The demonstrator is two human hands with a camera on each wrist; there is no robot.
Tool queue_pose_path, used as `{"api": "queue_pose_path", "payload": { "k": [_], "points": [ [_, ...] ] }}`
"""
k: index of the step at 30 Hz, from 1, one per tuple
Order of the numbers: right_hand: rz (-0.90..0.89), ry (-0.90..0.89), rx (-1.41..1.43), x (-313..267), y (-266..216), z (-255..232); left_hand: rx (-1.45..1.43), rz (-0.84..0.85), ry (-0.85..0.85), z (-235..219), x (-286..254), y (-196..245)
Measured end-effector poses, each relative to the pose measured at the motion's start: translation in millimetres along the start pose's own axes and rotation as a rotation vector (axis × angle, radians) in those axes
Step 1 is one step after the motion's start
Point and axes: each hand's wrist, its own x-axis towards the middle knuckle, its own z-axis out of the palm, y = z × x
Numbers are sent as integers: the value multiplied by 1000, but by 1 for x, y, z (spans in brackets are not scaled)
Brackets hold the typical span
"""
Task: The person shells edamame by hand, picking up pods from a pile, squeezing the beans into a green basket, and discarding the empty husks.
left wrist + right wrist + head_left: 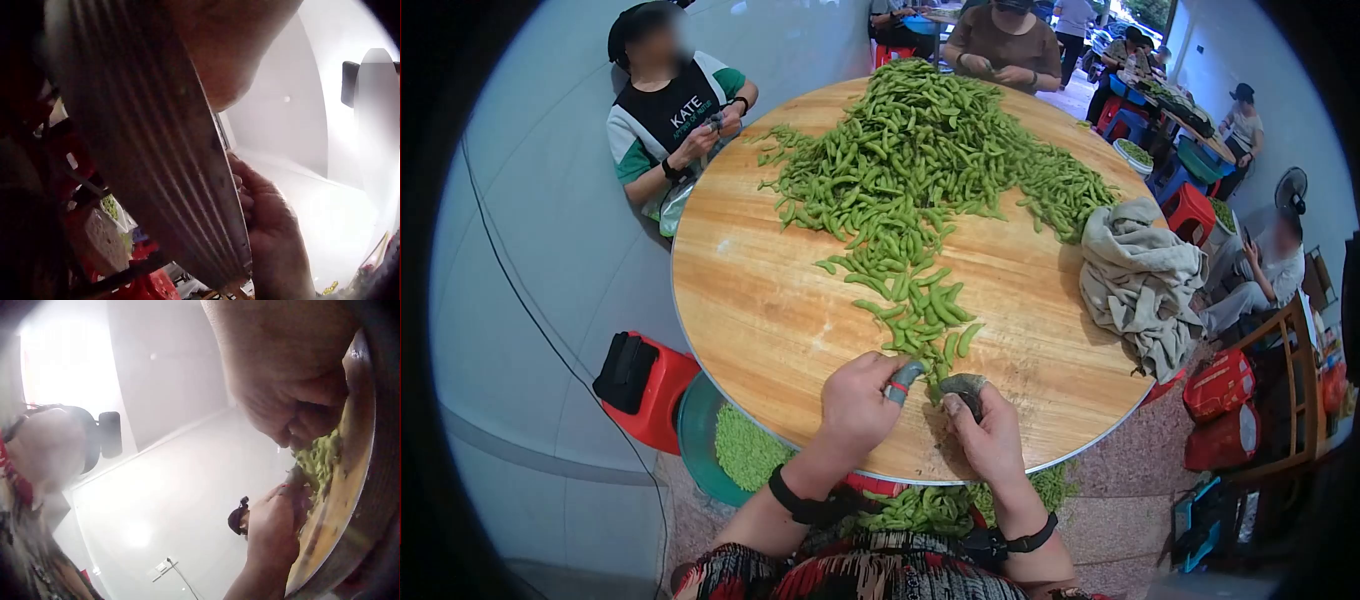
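Note:
My left hand (862, 402) is over the near part of the table, its fingers bent and its tips at the end of a trail of edamame pods (915, 310). A grey-green cover with a red band sits on one finger. Close to its right, my right hand (988, 430) has thumb and forefinger together, with dark covers on the digits, pinching a green edamame pod (937, 388). I cannot tell whether the left fingertips grip a pod too. In the right wrist view the curled right hand (294, 406) hangs over pods, facing the left hand (275, 519).
A big pile of edamame (920, 130) covers the far part of the round wooden table (760, 290). A grey cloth (1140, 275) lies at its right edge. Below left stand a green basin of shelled beans (700, 445) and a red stool (662, 400). Two people sit across the table.

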Motion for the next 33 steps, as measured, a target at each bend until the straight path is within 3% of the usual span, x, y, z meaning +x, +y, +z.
{"api": "queue_pose_path", "payload": {
  "k": [2, 4, 5, 7, 11, 15, 17, 21, 25, 31, 33],
  "points": [
    [-7, 5, 35, 0, 2, -2, 80, 22, 32, 0, 0, -5],
    [8, -15, 40, 0, 6, -4, -227, -197, 4, 0, 0, -6],
    [24, -36, 44, 0, 7, -4, -227, -196, 4, 2, 0, -7],
    [84, -75, 156, -2, -1, -2, -908, -387, -141, 5, -1, -8],
    [262, -212, 447, -7, -15, 0, -924, -327, -150, 9, -10, 14],
    [224, -199, 364, -7, -18, 0, -767, -356, -238, 17, -17, 4],
    [286, -319, 532, -9, -14, -1, -1093, -390, -148, 20, -18, 4],
    [362, -463, 673, -13, -11, -4, -1253, -504, -103, 14, -17, 16],
    [371, -478, 728, -12, -11, -5, -1255, -445, -48, 14, -19, 15],
    [393, -355, 624, -14, -15, -1, -1038, -403, -69, 16, -23, 16],
    [409, -329, 593, -14, -17, -1, -1337, -427, -248, 18, -24, 12]
  ]
}}
